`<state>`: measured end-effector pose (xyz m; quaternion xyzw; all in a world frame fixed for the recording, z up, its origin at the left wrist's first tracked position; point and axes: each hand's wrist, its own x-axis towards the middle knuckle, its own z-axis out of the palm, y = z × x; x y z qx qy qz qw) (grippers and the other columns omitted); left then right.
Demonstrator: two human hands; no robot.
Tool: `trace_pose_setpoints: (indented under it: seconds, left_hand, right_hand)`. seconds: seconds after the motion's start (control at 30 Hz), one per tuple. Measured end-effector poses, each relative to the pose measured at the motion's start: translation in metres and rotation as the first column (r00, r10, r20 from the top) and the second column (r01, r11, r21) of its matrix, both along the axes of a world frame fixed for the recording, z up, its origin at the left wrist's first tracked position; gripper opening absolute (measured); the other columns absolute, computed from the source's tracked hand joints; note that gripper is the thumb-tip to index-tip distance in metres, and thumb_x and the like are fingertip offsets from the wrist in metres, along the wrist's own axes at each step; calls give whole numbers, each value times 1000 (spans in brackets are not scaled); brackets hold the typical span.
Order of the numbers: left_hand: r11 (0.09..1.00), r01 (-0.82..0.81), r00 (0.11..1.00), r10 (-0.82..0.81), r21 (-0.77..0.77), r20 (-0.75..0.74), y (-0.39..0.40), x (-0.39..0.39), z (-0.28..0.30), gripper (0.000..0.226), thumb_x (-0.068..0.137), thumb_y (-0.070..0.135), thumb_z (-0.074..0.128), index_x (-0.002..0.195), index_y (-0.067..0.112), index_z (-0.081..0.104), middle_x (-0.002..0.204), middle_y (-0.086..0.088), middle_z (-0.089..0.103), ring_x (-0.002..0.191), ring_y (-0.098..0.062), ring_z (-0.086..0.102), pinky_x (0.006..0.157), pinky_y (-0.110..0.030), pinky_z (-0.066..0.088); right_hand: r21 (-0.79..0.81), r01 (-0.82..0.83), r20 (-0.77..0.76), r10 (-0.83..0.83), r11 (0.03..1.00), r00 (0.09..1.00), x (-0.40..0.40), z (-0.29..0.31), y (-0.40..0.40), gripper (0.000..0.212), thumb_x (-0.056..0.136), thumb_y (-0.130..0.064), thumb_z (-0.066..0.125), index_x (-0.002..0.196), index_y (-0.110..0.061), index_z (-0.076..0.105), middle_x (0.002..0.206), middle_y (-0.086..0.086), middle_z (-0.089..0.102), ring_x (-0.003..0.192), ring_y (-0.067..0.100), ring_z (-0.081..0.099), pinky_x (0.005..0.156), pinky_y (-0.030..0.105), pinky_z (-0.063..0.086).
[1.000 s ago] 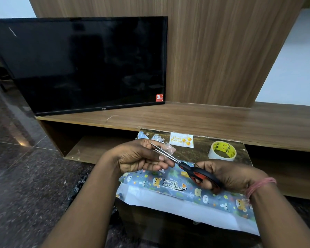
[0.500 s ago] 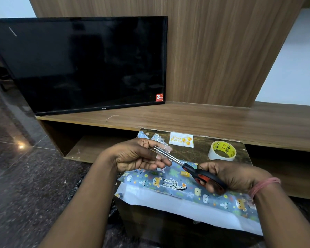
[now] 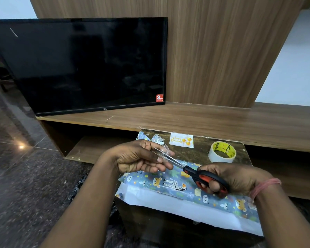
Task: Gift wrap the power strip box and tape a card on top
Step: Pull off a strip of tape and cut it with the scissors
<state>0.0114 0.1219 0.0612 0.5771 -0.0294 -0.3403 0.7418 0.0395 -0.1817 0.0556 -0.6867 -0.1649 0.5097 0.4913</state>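
The right hand (image 3: 240,178) is curled through the red-and-black loops of the scissors (image 3: 202,174), gripping them, the blades reaching up and left; the left hand (image 3: 140,156) pinches a small clear strip of tape (image 3: 164,149) at the blade tips, fingers bent round it; the strip looks flimsy and sticky, apt to fold on itself, so it is best held by its ends and kept taut. Just under both hands lies the wrapped box (image 3: 168,183), in blue paper printed with cartoon animals, on the dark small table (image 3: 195,153); a white flap of the paper's reverse juts toward the person at the near edge; the paper seems thin, smooth and easy to tear, while the parcel should be light and firm, best steadied by its long sides. Beyond, the card (image 3: 181,140) reads "Happy Birthday" with orange balloons; the tape roll (image 3: 222,151) has a yellow core with black print I cannot read; the television (image 3: 82,65) shows "TCL" and a red sticker marked "3".
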Motion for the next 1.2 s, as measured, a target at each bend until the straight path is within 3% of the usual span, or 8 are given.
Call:
trace_pose_setpoints:
  seconds: [0.37,0.5,0.57,0.73,0.9,0.97,1.03,1.2]
  left_hand:
    - [1000,-30,1000,30,-7,1,2,1,-1,40,93,-12,57,133,-6,61,119,-31,68,85,-20,77,68,-23,63]
    - [999,-29,1000,29,-13,-3,2,1,-1,41,93,-12,58,133,-6,60,118,-30,68,85,-20,77,68,-24,63]
    - [1000,-26,1000,26,-18,-1,2,1,0,41,93,-12,57,133,-6,61,118,-30,68,85,-20,77,68,-23,63]
    - [1000,-23,1000,23,-15,-1,2,1,0,39,93,-11,58,132,-6,62,119,-31,68,85,-20,77,67,-23,63]
    - [1000,-25,1000,25,-18,-7,3,1,0,38,92,-12,58,130,-7,63,119,-31,68,85,-21,77,67,-24,63]
    - [999,-22,1000,21,-28,-9,2,1,0,39,92,-12,57,131,-8,61,117,-30,69,85,-21,77,67,-24,63]
    - [999,-18,1000,18,-40,-7,0,0,-1,39,92,-12,57,131,-14,56,117,-30,69,84,-20,77,65,-24,62]
    - [993,-42,999,42,-108,-10,-4,-1,-1,24,92,-12,56,116,-9,59,114,-30,70,81,-20,78,63,-23,62]
  right_hand:
    - [-55,65,10,-65,996,998,-1,4,3,32,98,10,38,87,-10,60,55,0,57,44,4,51,44,18,35]
    - [-38,32,-9,-32,999,999,0,3,2,7,84,-9,62,81,-15,65,61,3,54,48,6,46,47,20,29]
    - [-15,8,-33,-8,1000,999,1,3,0,14,69,-20,74,81,-17,67,68,8,52,50,8,45,48,22,28]
    - [6,48,-7,-48,999,999,3,-1,-1,25,83,2,54,77,-17,67,59,4,52,47,7,48,48,21,32]
    - [12,9,24,-9,1000,1000,2,2,-2,10,69,-16,75,76,-19,68,61,6,53,49,10,41,50,24,29]
    - [48,-66,33,65,997,997,2,2,-4,42,55,-37,93,79,-16,65,66,9,53,54,13,41,51,25,26]
    - [113,-127,49,123,985,991,0,3,-7,68,48,-60,93,85,-12,62,72,10,55,61,17,42,52,26,25]
    - [180,-131,90,117,975,989,0,0,-14,109,47,-74,84,110,9,54,86,10,58,77,18,50,59,24,35]
